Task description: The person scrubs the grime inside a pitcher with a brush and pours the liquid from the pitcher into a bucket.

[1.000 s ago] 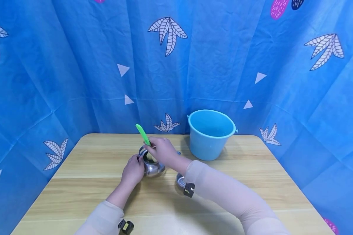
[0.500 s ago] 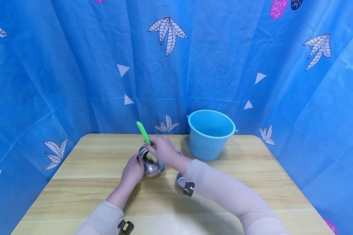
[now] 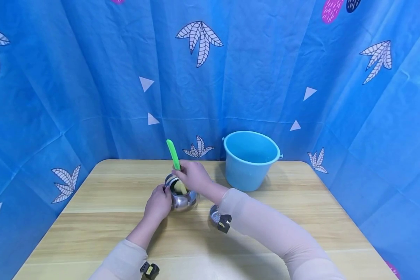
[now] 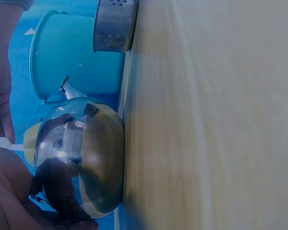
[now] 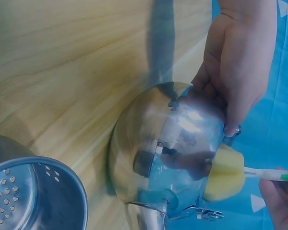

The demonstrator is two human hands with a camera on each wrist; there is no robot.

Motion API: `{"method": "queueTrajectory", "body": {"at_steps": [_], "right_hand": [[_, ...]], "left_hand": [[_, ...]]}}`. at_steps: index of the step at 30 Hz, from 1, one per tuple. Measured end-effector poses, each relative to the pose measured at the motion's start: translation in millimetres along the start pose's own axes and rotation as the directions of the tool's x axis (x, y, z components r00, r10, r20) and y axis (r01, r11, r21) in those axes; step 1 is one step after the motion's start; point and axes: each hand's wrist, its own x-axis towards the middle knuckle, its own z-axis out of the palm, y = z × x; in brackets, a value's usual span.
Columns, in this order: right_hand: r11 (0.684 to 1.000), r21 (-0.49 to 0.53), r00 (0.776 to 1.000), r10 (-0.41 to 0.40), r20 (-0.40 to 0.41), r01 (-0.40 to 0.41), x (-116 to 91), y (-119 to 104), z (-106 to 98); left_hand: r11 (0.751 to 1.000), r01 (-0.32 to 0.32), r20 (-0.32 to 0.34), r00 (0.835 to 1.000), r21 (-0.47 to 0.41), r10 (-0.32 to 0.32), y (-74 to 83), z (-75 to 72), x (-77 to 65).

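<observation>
A shiny round metal teapot (image 3: pixel 183 201) stands on the table, its opening facing up. My left hand (image 3: pixel 159 203) grips it at its left side, by the handle; in the left wrist view the fingers curl beside the pot's belly. My right hand (image 3: pixel 196 178) pinches the green handle (image 3: pixel 173 151) of a sponge brush above the opening. The brush's yellow sponge head (image 5: pixel 225 173) sits partly in the mouth and bulges out past the rim. How deep it reaches inside is hidden. The spout (image 5: pixel 146 218) shows in the right wrist view.
A perforated metal strainer cup (image 5: pixel 38 191) stands on the table right of the teapot, partly behind my right forearm in the head view. Behind it is a light-blue bucket (image 3: pixel 252 171). A blue patterned curtain (image 3: pixel 196 97) surrounds the wooden table (image 3: pixel 126 182).
My right hand has lifted the brush slightly and shifted it right. Its handle stands more upright, and more of the sponge shows. The left hand and teapot have stayed in place.
</observation>
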Motion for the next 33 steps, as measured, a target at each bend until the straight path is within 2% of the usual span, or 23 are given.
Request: {"method": "queueTrajectory", "body": {"at_steps": [7, 33], "right_hand": [[0.997, 0.058, 0.999, 0.048, 0.003, -0.048, 2.2, 0.9, -1.5], [0.991, 0.113, 0.996, 0.081, -0.037, -0.076, 4.4, 5.8, 0.2]], "left_hand": [[1.0, 0.012, 0.007, 1.0, -0.007, -0.012, 1.1, -0.5, -0.1], [1.0, 0.029, 0.02, 0.999, -0.012, -0.029, 3.1, -1.7, -1.2]]}}
